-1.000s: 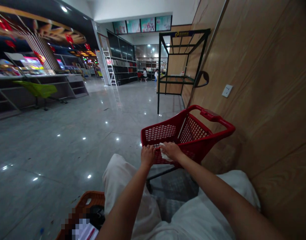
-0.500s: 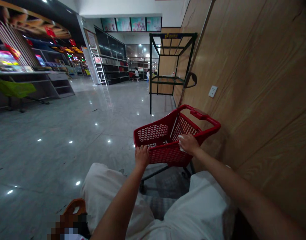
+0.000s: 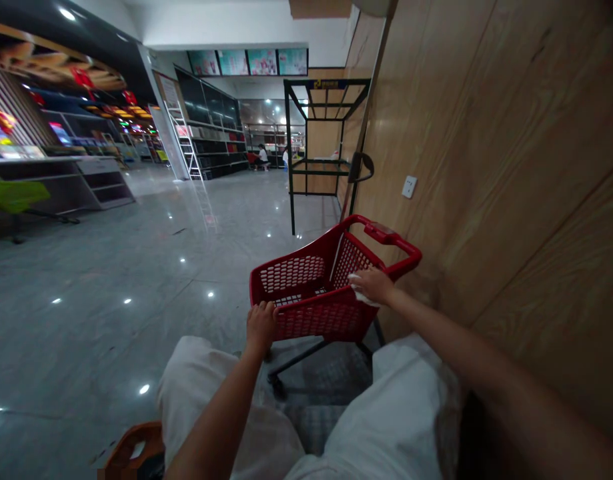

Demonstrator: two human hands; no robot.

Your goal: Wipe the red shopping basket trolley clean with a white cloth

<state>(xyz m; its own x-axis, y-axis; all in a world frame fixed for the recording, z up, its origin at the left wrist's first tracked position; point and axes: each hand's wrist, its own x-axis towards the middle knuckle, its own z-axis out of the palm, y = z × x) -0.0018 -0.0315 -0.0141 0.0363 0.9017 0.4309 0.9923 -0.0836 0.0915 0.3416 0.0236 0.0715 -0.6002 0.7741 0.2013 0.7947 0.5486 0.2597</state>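
A red plastic shopping cart (image 3: 311, 323) stands between my knees, its handle toward the wall on the right. My left hand (image 3: 261, 323) is closed over the near rim at the cart's left corner. Farther right along that same rim is my right hand (image 3: 373, 285), closed on a white cloth (image 3: 362, 297) pressed against the rim. Part of the cloth hides beneath the fingers. The basket's lattice sides show, and its dark legs and wheels reach the floor below.
A wood-panelled wall (image 3: 486, 220) with a socket (image 3: 409, 187) rises close on my right. Behind the cart stands a dark metal frame rack (image 3: 289, 160). An orange basket (image 3: 136, 443) sits by my left leg. A green cart (image 3: 16, 195) and a counter (image 3: 103, 180) are at left.
The view has shifted, so the cart and rack appear farther left. My right hand with the cloth sits slightly farther along the rim toward the handle; my left hand keeps its grip.
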